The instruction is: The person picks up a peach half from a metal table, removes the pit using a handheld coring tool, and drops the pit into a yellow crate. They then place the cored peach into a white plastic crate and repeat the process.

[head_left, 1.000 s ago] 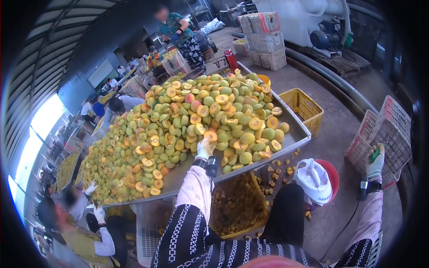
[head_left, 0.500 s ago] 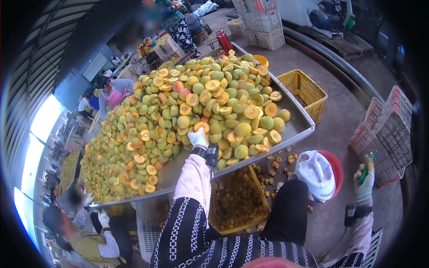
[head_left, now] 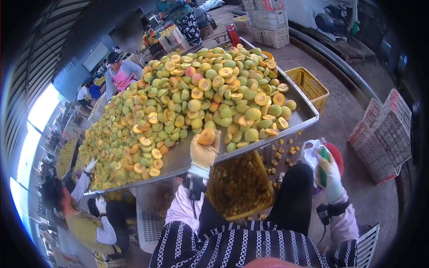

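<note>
My left hand (head_left: 204,151) is palm up with its fingers curled round an orange apricot (head_left: 207,136), just over the near edge of a metal table (head_left: 178,157). A large heap of green and yellow apricots (head_left: 178,100), many cut in half with brown stones showing, covers most of that table. Off to the right, my right hand (head_left: 330,174) is closed round a green-handled tool (head_left: 324,165) held upright; its working end is too blurred to identify. Both hands wear light gloves, with dark devices strapped at the wrists.
Below the table edge sits a yellow crate (head_left: 268,196) of fruit pieces, with a white crate (head_left: 149,219) beside it. A red bucket (head_left: 336,156) with a white bag stands right. Stacked crates (head_left: 384,134) are farther right. A co-worker (head_left: 91,228) sits at the left.
My left hand has drawn back from the heap towards me and turned palm up, with an apricot in it. My right hand has moved inward to the left with the green-handled tool.
</note>
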### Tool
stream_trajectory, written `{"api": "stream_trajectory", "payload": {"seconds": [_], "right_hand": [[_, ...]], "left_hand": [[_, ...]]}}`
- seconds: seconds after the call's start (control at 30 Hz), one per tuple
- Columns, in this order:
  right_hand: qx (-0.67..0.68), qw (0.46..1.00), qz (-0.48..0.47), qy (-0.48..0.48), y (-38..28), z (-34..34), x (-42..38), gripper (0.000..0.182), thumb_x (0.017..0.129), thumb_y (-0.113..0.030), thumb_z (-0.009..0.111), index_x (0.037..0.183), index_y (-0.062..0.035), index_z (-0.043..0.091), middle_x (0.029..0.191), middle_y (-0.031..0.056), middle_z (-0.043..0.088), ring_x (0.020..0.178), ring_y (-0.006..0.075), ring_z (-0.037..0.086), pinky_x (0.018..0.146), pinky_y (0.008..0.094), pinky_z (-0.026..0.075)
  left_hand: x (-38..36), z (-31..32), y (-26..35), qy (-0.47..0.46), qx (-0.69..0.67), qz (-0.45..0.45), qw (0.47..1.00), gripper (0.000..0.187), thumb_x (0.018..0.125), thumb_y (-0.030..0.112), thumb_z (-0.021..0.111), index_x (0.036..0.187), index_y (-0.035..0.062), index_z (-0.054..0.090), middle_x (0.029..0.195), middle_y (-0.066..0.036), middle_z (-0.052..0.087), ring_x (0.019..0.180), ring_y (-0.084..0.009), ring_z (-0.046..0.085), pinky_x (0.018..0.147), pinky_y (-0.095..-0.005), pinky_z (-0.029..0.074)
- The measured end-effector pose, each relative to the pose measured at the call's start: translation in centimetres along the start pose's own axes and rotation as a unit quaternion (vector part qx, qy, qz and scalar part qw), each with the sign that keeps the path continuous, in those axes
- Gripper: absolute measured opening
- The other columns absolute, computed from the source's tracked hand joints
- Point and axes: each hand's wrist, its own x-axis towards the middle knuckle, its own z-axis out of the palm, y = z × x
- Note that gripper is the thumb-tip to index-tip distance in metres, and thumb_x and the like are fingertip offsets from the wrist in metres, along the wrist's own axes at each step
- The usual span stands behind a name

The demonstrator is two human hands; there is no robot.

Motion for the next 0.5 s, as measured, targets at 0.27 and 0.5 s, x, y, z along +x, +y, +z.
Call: {"api": "stream_trajectory", "payload": {"seconds": [0.27,0.5], "right_hand": [[-0.076,0.971,0.039,-0.222,1.3,12.2,-2.2,0.047,0.091,-0.021,0.056,0.132,-0.0030,0.041,0.075,0.0038,0.056,0.050,0.0097,0.051,0.046,0.0233,0.045],[-0.250,0.912,-0.010,-0.325,2.5,18.1,-4.3,0.049,0.091,-0.025,0.059,0.136,-0.0132,0.042,0.073,0.0005,0.056,0.053,0.0089,0.053,0.051,0.0248,0.046]], "left_hand": [[-11.9,-2.6,-0.4,0.001,-0.030,-0.013,0.999,0.044,0.093,0.032,0.055,0.126,0.0020,0.050,0.123,-0.021,0.055,0.116,-0.0374,0.052,0.094,-0.0454,0.050],[-16.7,-2.8,1.2,-0.013,-0.071,-0.028,0.997,0.049,0.090,0.042,0.055,0.121,0.0034,0.055,0.110,-0.016,0.062,0.090,-0.0292,0.064,0.070,-0.0337,0.057]]}}
